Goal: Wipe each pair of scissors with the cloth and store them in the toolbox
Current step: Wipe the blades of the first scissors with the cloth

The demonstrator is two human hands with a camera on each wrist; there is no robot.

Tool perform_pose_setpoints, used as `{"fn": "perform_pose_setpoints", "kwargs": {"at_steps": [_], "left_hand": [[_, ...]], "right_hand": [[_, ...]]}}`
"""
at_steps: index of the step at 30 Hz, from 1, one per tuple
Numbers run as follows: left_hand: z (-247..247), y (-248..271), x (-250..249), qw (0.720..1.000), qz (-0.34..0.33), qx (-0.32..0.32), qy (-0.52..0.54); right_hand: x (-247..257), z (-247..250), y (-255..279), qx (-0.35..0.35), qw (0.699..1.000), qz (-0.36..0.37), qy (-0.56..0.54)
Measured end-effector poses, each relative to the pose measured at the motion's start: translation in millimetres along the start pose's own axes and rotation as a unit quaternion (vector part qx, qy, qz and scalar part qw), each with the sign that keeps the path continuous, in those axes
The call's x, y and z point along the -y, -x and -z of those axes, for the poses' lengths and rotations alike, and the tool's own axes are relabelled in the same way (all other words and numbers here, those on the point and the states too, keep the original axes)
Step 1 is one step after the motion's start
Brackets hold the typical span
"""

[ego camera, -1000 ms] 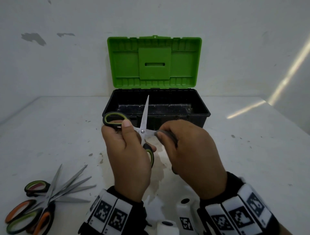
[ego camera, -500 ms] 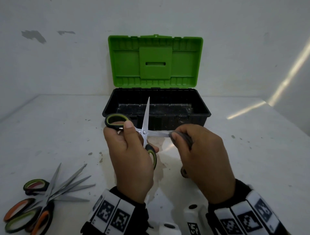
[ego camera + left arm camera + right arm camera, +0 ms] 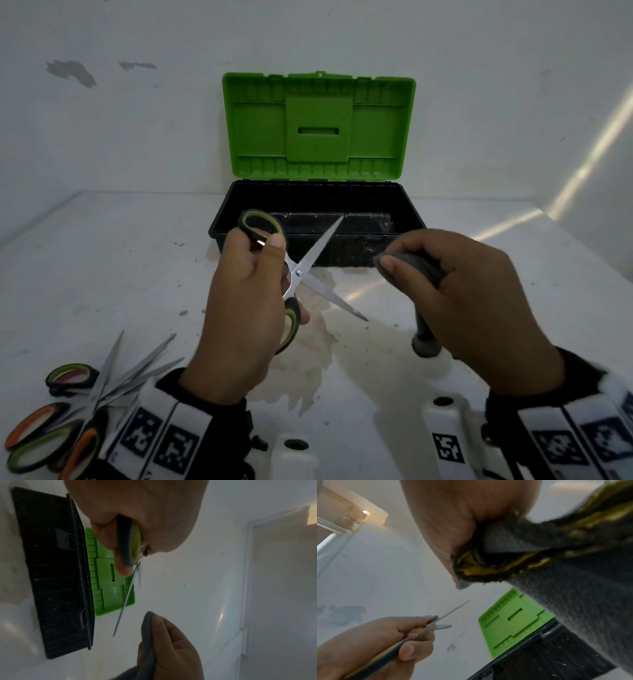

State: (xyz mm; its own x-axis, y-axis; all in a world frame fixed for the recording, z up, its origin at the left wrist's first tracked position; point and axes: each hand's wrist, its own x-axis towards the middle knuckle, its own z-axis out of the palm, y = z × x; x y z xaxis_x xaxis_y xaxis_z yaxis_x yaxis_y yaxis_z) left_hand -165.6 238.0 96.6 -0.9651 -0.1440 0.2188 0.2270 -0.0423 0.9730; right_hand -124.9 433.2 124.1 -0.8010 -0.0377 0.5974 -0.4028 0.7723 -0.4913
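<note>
My left hand (image 3: 250, 301) grips a pair of green-and-black scissors (image 3: 301, 270) by the handles, blades spread wide, held above the table in front of the toolbox (image 3: 318, 209). One blade points up toward the box, the other down to the right. My right hand (image 3: 455, 294) holds a folded grey cloth (image 3: 407, 267) to the right of the blades, clear of them. The toolbox is black with an upright green lid (image 3: 318, 126). In the left wrist view the scissors (image 3: 130, 555) and the cloth (image 3: 147, 642) are apart. In the right wrist view the cloth (image 3: 556, 588) fills the upper right.
A heap of several other scissors (image 3: 68, 404) with orange and green handles lies at the table's front left. A brownish stain (image 3: 315, 342) marks the white table beneath my hands. A white wall rises right behind the toolbox.
My right hand slid the cloth rightward along the lower blade and off its tip. The left hand tilted the scissors, so that blade now points down to the right.
</note>
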Motion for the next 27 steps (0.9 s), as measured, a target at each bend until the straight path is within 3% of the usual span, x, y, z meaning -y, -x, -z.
{"fn": "perform_pose_setpoints", "kwargs": {"at_steps": [4,8,14,18,22,27], "left_hand": [[-2.6,7.9,-7.1,0.998,0.004,0.065,-0.009],[-4.0,15.1,-9.8,0.995,0.014,0.095,-0.023],[-6.3,17.3,-9.3,0.994,0.05,0.084,-0.042],[-9.8,17.1,-8.7,0.995,0.046,0.076,-0.046],[-11.0,16.8,-10.2,0.995,0.04,0.078,-0.042],[-8.6,16.8,-9.1,0.995,0.039,0.085,-0.042]], "right_hand": [[12.0,-14.5,-7.7,0.039,0.993,0.11,0.028],[12.5,-29.8,-5.8,0.041,0.985,0.165,0.028],[3.2,-35.4,-3.5,-0.006,0.989,0.136,0.062],[6.7,-42.6,2.4,-0.002,0.986,0.159,0.057],[0.2,-38.9,-1.6,-0.03,0.989,0.132,0.063],[3.1,-43.5,1.2,-0.013,0.986,0.151,0.07]]}}
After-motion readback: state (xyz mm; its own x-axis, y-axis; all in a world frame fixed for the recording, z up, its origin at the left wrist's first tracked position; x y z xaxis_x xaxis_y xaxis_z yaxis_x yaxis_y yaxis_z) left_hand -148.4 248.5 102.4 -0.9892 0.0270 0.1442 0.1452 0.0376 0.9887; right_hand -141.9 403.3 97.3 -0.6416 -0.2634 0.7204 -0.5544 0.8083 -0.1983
